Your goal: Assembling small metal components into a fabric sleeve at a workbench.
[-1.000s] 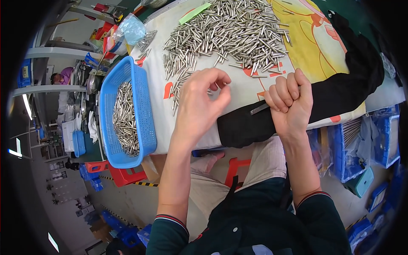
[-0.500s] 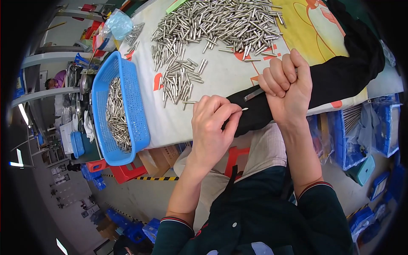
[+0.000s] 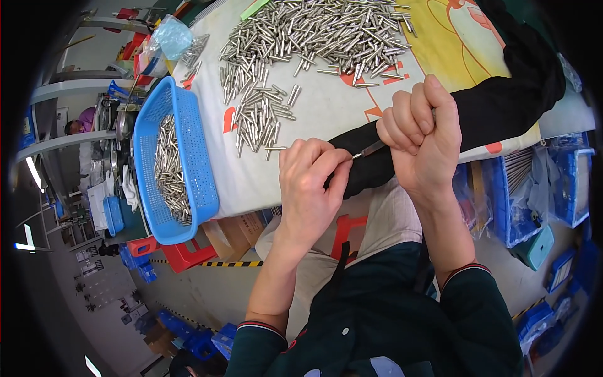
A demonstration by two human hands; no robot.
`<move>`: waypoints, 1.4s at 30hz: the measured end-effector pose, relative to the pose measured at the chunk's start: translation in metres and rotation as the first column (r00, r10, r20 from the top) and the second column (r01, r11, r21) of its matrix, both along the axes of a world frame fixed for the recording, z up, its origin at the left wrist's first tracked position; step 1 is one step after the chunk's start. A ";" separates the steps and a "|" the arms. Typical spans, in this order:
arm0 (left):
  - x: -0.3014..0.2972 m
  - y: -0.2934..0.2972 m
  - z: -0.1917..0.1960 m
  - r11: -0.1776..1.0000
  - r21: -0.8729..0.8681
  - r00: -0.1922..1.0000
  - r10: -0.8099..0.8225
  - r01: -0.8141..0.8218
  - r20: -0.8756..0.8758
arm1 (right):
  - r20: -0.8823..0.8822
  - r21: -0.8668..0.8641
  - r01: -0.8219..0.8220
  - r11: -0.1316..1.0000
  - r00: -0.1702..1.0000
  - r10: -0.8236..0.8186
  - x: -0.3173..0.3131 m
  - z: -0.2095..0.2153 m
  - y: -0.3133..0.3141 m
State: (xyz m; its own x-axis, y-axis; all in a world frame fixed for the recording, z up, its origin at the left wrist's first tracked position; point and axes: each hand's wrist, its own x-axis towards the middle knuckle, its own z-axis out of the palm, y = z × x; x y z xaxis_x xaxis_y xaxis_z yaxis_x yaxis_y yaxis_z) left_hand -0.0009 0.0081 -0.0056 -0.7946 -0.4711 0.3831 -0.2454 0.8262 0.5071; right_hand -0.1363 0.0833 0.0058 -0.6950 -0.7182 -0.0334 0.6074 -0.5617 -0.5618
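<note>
In the head view, the left hand (image 3: 312, 182) pinches a metal pin (image 3: 356, 156); the right hand (image 3: 424, 135), fingers curled, grips a flat tool (image 3: 374, 148). Pin and tool, apart a moment ago, now meet above the black cloth (image 3: 372, 174).

Left grip (image 3: 309, 182) mostly hides a pin (image 3: 357, 156); pile (image 3: 320, 34) cropped above.

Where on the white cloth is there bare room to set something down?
On the white cloth, one bare patch lies between the blue basket and the left hand; another between the large pin pile and the black fabric. The far middle is crowded, under that pile.
</note>
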 end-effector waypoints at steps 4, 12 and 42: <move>0.001 0.000 0.000 1.000 -0.002 1.000 -0.003 0.003 0.000 | -0.023 0.015 0.002 1.000 1.000 -0.001 0.002 0.000 0.000; 0.000 0.000 -0.002 1.000 -0.008 1.000 0.003 -0.003 0.004 | -0.124 0.038 0.019 0.999 0.992 -0.014 0.008 0.002 -0.001; -0.002 0.001 0.006 0.976 -0.213 0.999 -0.034 0.038 0.024 | 0.128 0.007 0.124 0.992 0.984 -0.124 -0.025 -0.006 -0.013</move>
State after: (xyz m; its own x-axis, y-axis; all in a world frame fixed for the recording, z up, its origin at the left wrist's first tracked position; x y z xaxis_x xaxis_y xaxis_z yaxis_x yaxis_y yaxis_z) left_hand -0.0028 0.0096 0.0002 -0.8179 -0.3515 0.4555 -0.2219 0.9232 0.3139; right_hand -0.1610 0.0698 -0.0004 -0.7690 -0.6265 -0.1270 0.5995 -0.6379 -0.4835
